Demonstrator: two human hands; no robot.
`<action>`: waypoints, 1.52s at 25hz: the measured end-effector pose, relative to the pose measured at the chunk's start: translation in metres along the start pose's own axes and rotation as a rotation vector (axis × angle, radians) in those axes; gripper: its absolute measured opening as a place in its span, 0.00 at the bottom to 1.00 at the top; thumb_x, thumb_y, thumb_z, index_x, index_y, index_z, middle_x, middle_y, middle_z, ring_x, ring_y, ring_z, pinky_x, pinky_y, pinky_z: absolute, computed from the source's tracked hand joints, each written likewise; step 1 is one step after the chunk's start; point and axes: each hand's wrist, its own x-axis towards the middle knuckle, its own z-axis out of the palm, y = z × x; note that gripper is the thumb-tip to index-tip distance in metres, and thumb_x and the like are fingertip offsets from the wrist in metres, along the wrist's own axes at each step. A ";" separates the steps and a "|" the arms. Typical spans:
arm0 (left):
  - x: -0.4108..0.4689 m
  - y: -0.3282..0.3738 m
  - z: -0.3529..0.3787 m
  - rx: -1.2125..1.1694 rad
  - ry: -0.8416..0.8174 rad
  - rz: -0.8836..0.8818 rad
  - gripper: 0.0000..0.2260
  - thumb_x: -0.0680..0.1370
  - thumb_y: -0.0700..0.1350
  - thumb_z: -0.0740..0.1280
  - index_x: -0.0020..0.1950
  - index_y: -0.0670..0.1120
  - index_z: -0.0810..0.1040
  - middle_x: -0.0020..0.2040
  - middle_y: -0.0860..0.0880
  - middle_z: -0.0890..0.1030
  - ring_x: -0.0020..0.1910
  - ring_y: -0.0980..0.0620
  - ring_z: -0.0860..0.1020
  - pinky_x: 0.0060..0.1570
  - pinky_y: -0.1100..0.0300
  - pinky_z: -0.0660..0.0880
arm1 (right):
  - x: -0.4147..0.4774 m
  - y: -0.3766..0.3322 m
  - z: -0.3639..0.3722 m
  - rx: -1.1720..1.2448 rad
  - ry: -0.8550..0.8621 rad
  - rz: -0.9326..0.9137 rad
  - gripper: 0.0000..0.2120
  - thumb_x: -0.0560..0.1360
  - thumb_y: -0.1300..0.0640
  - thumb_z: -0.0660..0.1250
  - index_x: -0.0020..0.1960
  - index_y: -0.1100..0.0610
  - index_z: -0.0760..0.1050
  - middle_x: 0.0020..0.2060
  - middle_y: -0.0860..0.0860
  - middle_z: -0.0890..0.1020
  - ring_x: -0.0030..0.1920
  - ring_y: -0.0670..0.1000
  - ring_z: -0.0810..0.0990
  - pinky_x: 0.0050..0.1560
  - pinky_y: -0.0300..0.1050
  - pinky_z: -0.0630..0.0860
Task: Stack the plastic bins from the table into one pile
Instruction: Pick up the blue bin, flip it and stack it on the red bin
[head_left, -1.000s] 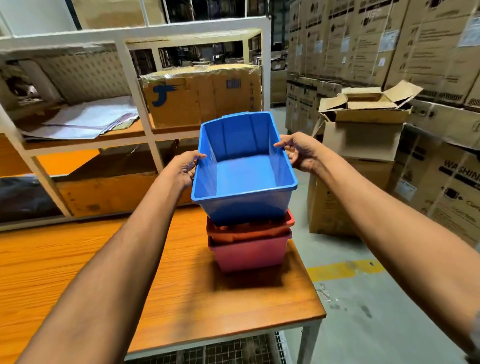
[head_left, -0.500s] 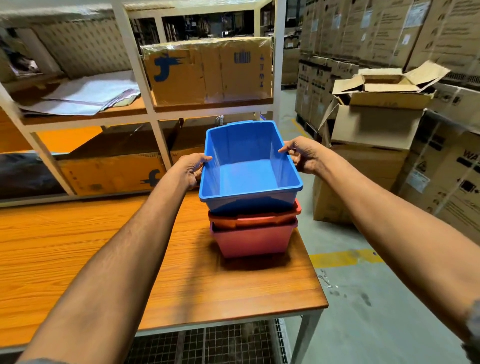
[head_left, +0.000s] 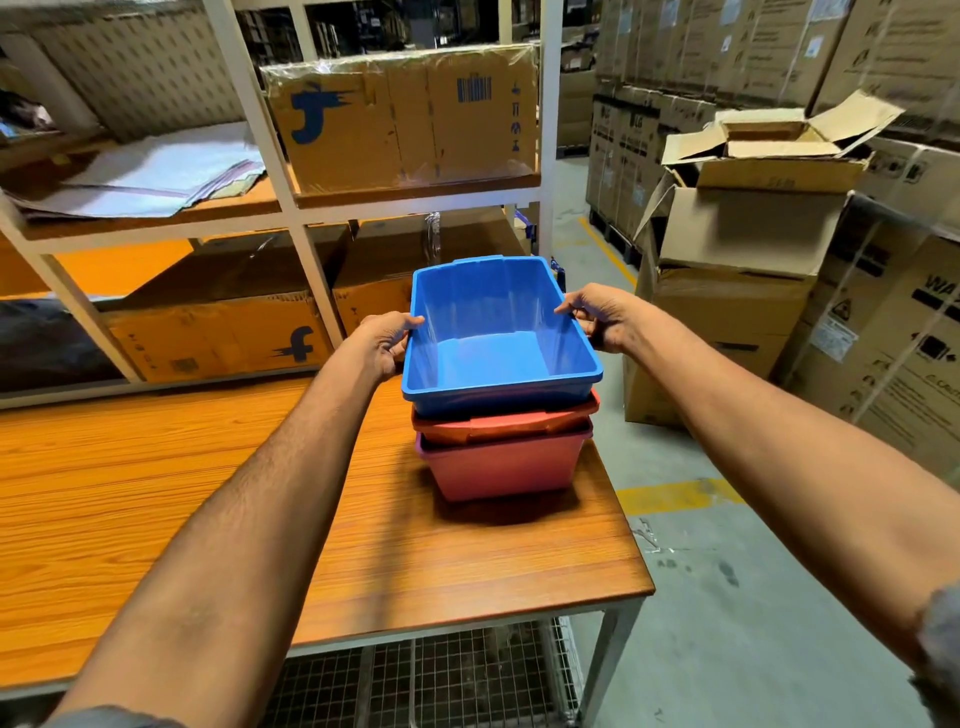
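Observation:
A blue plastic bin (head_left: 493, 353) sits nested on top of a pile at the right end of the wooden table (head_left: 156, 493). Under it an orange-red bin (head_left: 498, 423) shows only its rim, and a pink-red bin (head_left: 506, 465) stands at the bottom on the table. My left hand (head_left: 387, 340) grips the blue bin's left rim. My right hand (head_left: 597, 317) grips its right rim, fingers curled over the edge. The blue bin is empty inside.
A white metal shelf rack (head_left: 291, 208) with cardboard boxes (head_left: 405, 119) stands just behind the table. Stacked cartons (head_left: 737, 249) crowd the right side beyond a strip of concrete floor (head_left: 727, 597). The table's right edge lies close to the pile. A wire mesh shelf (head_left: 426, 675) sits under the table.
The blue bin came down from above the pile and now sits deep in the orange-red bin. Both hands stayed on its rims and lowered with it.

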 end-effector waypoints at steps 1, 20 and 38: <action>-0.001 -0.001 -0.001 -0.007 -0.003 -0.007 0.11 0.79 0.38 0.70 0.62 0.45 0.78 0.52 0.47 0.78 0.60 0.46 0.80 0.58 0.47 0.81 | -0.001 0.000 -0.001 -0.005 0.008 0.003 0.22 0.74 0.69 0.65 0.67 0.58 0.76 0.56 0.55 0.83 0.50 0.54 0.85 0.48 0.49 0.86; -0.115 -0.043 -0.020 0.061 0.226 0.659 0.13 0.78 0.46 0.71 0.62 0.54 0.81 0.59 0.53 0.82 0.60 0.56 0.79 0.48 0.63 0.77 | -0.122 0.017 0.002 -0.356 -0.063 -0.671 0.15 0.76 0.69 0.70 0.62 0.59 0.80 0.48 0.52 0.82 0.44 0.44 0.80 0.33 0.25 0.72; -0.276 -0.277 -0.225 0.329 0.495 0.492 0.17 0.78 0.45 0.72 0.65 0.58 0.77 0.55 0.57 0.80 0.50 0.60 0.79 0.52 0.59 0.77 | -0.284 0.249 0.133 -0.452 -0.585 -0.434 0.14 0.75 0.63 0.74 0.57 0.50 0.81 0.49 0.53 0.83 0.44 0.49 0.79 0.50 0.40 0.79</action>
